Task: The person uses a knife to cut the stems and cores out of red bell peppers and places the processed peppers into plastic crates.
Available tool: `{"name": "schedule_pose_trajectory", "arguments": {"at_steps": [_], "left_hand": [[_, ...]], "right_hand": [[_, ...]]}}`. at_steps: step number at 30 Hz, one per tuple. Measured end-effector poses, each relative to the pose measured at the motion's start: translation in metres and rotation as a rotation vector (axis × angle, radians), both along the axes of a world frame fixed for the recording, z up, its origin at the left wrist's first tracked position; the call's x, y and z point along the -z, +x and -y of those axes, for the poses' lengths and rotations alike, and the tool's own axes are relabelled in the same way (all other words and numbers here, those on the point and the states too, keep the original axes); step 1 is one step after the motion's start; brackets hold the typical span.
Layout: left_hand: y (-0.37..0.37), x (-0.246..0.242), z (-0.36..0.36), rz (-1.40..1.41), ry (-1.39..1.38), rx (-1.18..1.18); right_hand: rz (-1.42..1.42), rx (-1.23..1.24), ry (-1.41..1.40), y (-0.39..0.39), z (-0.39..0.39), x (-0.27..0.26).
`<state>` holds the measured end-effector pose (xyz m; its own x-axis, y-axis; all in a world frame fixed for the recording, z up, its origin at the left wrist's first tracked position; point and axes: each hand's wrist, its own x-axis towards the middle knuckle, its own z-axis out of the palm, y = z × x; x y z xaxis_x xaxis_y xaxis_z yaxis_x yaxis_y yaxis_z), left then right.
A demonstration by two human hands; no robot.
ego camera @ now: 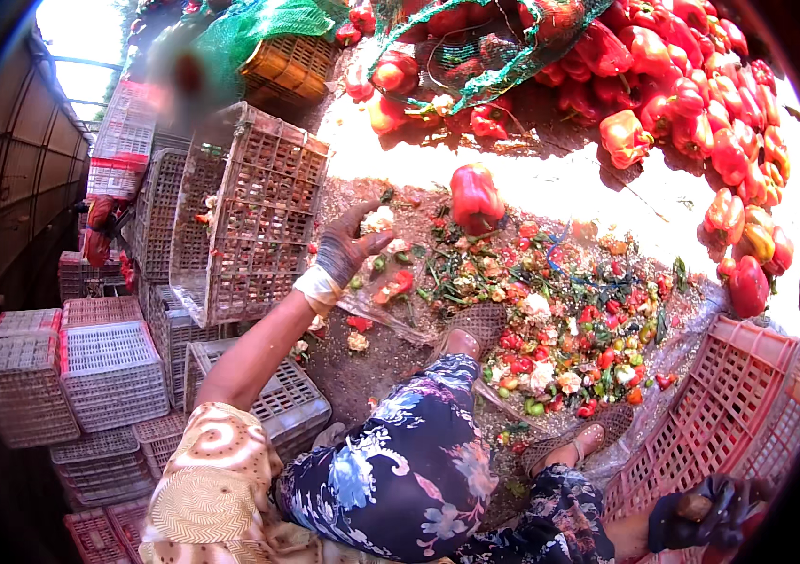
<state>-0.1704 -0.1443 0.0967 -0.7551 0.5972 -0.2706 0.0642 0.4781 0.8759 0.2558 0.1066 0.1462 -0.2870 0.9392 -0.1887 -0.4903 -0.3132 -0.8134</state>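
My left hand (345,248), in a grey work glove with a pale band at the wrist, reaches out over the littered floor with thumb and fingers apart. A pale seedy pepper core (377,220) shows in the gap by its fingertips. To the right of that hand stands a single red bell pepper (476,199). At the lower right my right hand (702,513), in a dark glove, is by a red plastic crate (707,395). A patch of red shows beneath its fingers, but shadow hides whether it grips anything.
Pepper cores, stems and scraps (555,324) cover the floor around my feet. A heap of red peppers (682,77) and a green net (492,84) lie ahead. Grey plastic crates (266,218) stand at left, with stacked crates (114,374) beyond. Another person's gloved hand (98,229) shows there.
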Motion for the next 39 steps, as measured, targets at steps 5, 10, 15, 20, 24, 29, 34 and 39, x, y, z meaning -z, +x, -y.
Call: {"name": "schedule_pose_trajectory", "arguments": {"at_steps": [5,10,15,20,24,29,34,39], "left_hand": [[-0.147,-0.126,0.114,-0.521,-0.291,-0.353],[-0.173,-0.102,0.122,-1.360,-0.938,-0.028],[-0.060,0.065,-0.042,-0.112,-0.148,0.109],[-0.027,0.152,-0.152,0.438,-0.077,-0.010],[-0.015,0.159,-0.169,0.370,-0.207,-0.117],[0.042,0.126,-0.148,0.085,-0.021,0.009],[0.122,0.084,-0.156,-0.040,0.177,0.437],[0.158,0.057,-0.164,0.004,0.268,0.508]], "right_hand": [[-0.034,-0.014,-0.026,0.013,-0.003,-0.001],[0.021,0.016,-0.031,0.014,-0.002,-0.001],[0.061,0.054,-0.043,0.016,-0.001,-0.002],[0.429,0.098,0.058,-0.001,0.016,0.012],[0.520,-0.043,-0.010,-0.016,0.012,0.013],[0.461,-0.442,-0.298,-0.050,0.010,0.029],[0.423,-0.813,-0.441,-0.069,0.016,0.049],[0.377,-0.876,-0.457,-0.078,0.015,0.062]]}}
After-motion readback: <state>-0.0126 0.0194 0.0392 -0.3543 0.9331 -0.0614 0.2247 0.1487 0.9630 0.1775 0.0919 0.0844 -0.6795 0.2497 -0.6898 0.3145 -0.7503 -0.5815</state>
